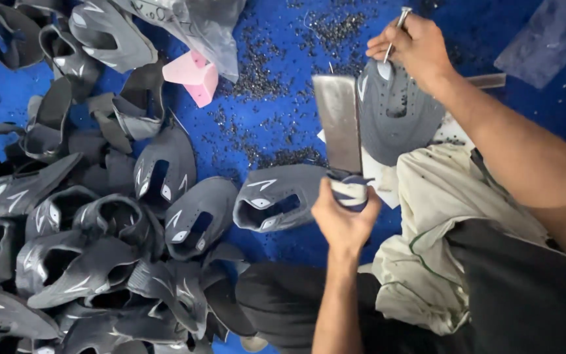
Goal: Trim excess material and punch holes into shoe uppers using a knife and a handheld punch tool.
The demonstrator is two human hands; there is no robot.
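A blue work surface (283, 85) fills the view, and everything below is placed from the grey shoe upper (394, 118) that lies flat near its upper right. Far to the left of that upper, a big heap of dark grey shoe uppers (93, 249) with pale arrow marks covers the whole left side, piled loosely on one another. Below and to the right of the upper, a crumpled beige cloth (440, 223) lies over the person's lap, with dark clothing (519, 295) beneath it. Just left of the upper, another single grey upper (276, 196) sits apart from the heap, its opening facing the camera. Directly beside the upper's left edge stands a flat metal hammer head or block (339, 121), held upright by the left hand (343, 219), whose grip is closed tight around the wrapped handle (352, 190) below it. At the upper's top edge the right hand (414, 46) rests, fingers pressed together and pinching a thin metal punch (396, 29) whose tip meets the upper. Above and left of the upper, a pink foam block (194, 75) lies by a grey plastic sheet (198, 23). Small dark punched scraps (263, 131) are scattered across the surface left of the upper.
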